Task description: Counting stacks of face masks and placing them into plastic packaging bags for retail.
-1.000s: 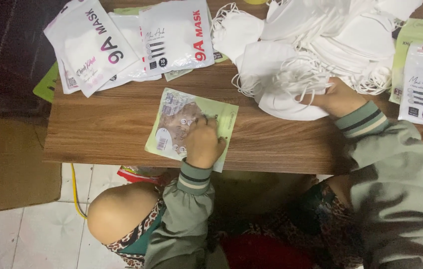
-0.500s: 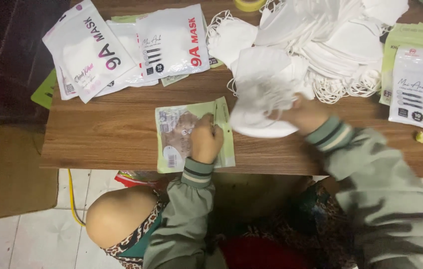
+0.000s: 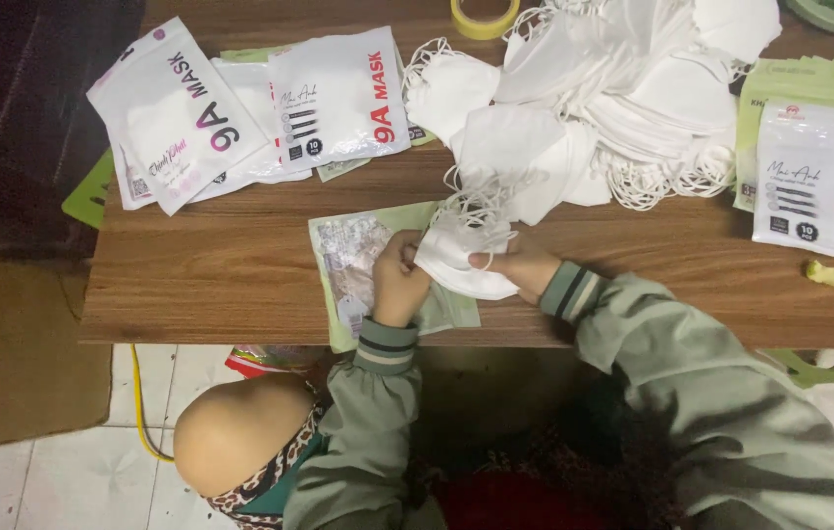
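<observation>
My right hand (image 3: 527,265) grips a small stack of white face masks (image 3: 456,257) with loose ear loops, held over the front of the wooden table (image 3: 221,265). My left hand (image 3: 397,280) rests on a flat green pouch (image 3: 343,260) with a clear window and pinches its right edge, where it meets the stack of masks. Whether the masks are inside the pouch mouth I cannot tell. A big heap of loose white masks (image 3: 613,88) lies just behind the hands.
Several white filled mask packets (image 3: 240,113) are fanned out at the back left. More white and green packets (image 3: 814,167) lie at the right edge. A yellow tape roll (image 3: 484,18) sits at the back. A cardboard box (image 3: 15,353) stands on the floor at left.
My right hand pulled a stack of masks out of the heap and brought it left to the pouch. My left hand shifted to the pouch's right edge.
</observation>
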